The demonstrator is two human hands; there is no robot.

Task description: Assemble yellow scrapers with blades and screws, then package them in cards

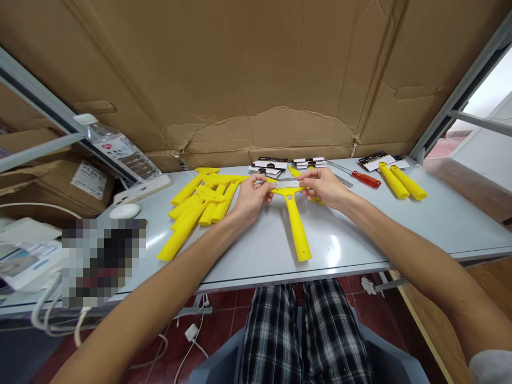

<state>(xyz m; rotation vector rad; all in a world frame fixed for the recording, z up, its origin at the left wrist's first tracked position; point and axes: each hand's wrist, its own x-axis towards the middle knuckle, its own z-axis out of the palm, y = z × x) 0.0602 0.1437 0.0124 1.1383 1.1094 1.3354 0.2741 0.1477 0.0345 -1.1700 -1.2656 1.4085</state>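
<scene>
Station A: Report the hands on the head view.

Station B: I read the left hand (254, 198) pinching the left end of the blade (287, 184) between thumb and fingers. I read the right hand (323, 188) pinching the right end likewise.

Station A: Locate the work.

Station B: The blade lies along the crosspiece of the yellow handle (297, 226), over the middle of the table (256, 253). The grip extends toward the lap, its end near the front edge.

Station A: Do the fingertips also grip the crosspiece?

Station B: I cannot tell; the fingers cover both ends.

Station A: List the left side.

Station B: I have a pile of handles (184, 226), overlapping, just beside the left hand. Farther left are a power strip (143, 190) and a bottle (120, 148).

Station A: List the rear and right.

Station B: I see cards (268, 168) behind the hands, near the cardboard (260, 128). A red-handled screwdriver (365, 178) lies right of the right hand. Beyond it, two spare grips (408, 182) lie side by side.
</scene>
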